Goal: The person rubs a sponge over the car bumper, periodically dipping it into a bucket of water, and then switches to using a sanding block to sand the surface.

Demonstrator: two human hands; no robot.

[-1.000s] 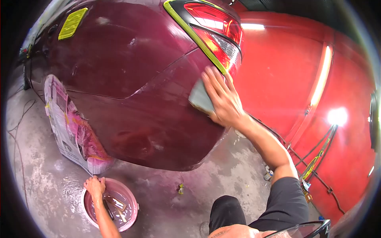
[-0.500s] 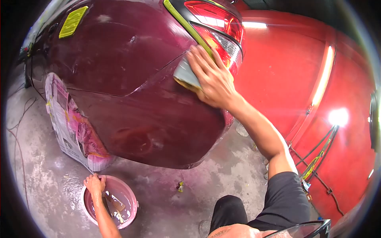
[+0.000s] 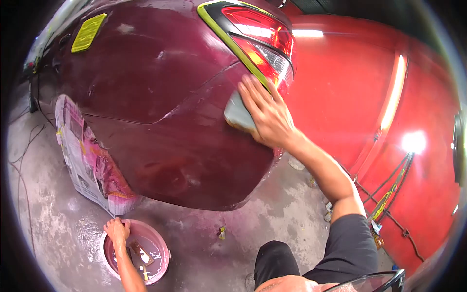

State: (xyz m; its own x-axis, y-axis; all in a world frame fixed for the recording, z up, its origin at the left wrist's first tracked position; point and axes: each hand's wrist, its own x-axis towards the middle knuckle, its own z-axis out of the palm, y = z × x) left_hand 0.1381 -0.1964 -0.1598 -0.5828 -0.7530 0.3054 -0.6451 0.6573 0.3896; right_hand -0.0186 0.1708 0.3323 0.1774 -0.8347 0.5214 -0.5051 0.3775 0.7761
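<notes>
My right hand [image 3: 266, 113] presses a grey sanding pad [image 3: 238, 115] flat against the dark maroon rear corner of a car [image 3: 194, 160], just below the tail light [image 3: 260, 41]. Its fingers lie over the pad's right part and point up towards the yellow-green tape [image 3: 228, 41] edging the light. Low on the left, my left hand [image 3: 116, 229] grips the rim of a pink bucket [image 3: 164, 243]. Water fills the lower part of the bucket, and a brown block [image 3: 143, 254] sits in it.
Pink-stained newspaper masking [image 3: 85, 155] covers the wheel area at left. Yellow tape covers a square patch [image 3: 89, 32] on the body panel. A red surface [image 3: 350, 87] with a bright lamp [image 3: 413, 142] and cables stands at right. Wet concrete floor [image 3: 194, 253] lies below.
My right hand and the pad have slid down and slightly right over the car's surface, away from the tail light. My left hand stays on the bucket rim.
</notes>
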